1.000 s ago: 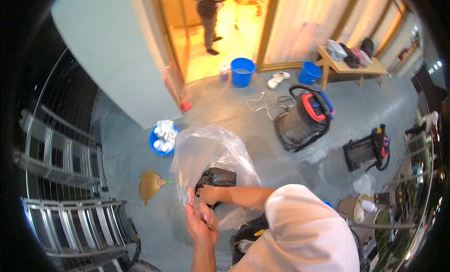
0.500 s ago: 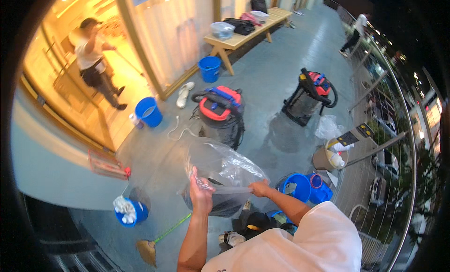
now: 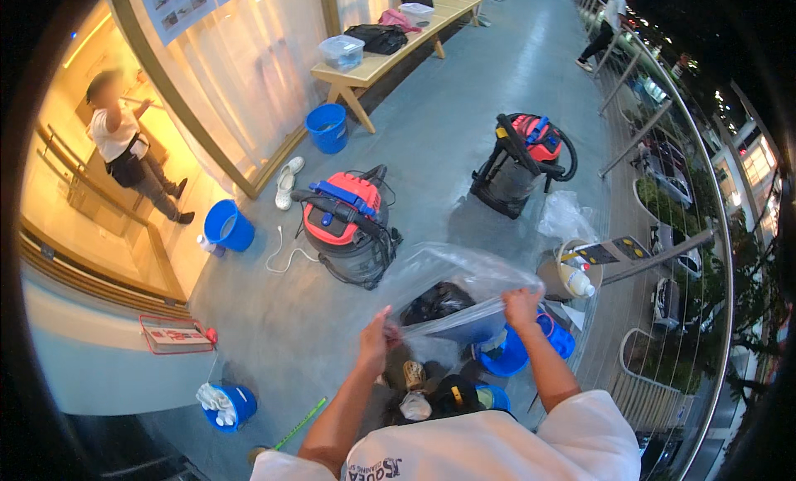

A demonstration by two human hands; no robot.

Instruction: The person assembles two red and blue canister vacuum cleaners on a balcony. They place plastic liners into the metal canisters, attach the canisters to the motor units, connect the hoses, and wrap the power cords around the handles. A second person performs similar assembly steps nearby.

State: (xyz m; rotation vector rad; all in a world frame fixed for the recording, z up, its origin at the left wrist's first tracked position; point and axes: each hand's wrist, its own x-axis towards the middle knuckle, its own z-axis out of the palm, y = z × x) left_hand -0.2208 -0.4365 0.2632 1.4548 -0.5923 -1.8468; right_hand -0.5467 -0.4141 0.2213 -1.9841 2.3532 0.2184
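A large clear plastic bag (image 3: 464, 265) is stretched wide between my two hands, low in front of me. My left hand (image 3: 378, 342) is closed on its near left edge. At the opposite side, my right hand (image 3: 521, 307) grips the rim, with that arm reaching forward. A shiny black plastic bag (image 3: 439, 303) shows through or inside the clear one; I cannot tell which. Just below the bag are a brown patterned item (image 3: 414, 375) and a black thing with a yellow mark (image 3: 456, 393), both partly hidden.
Two red-topped vacuums (image 3: 344, 224) (image 3: 531, 153) stand ahead. Blue buckets (image 3: 229, 225) (image 3: 230, 407) are at the left, and a beige bucket (image 3: 564, 278) with bottles stands by the railing (image 3: 720, 257). A wooden bench (image 3: 390, 58) lines the wall. One person is in the doorway, another at the railing.
Both hands have moved right and spread farther apart, pulling the clear bag wider. The black bag now shows. My view has shifted, and the person in the doorway has changed pose.
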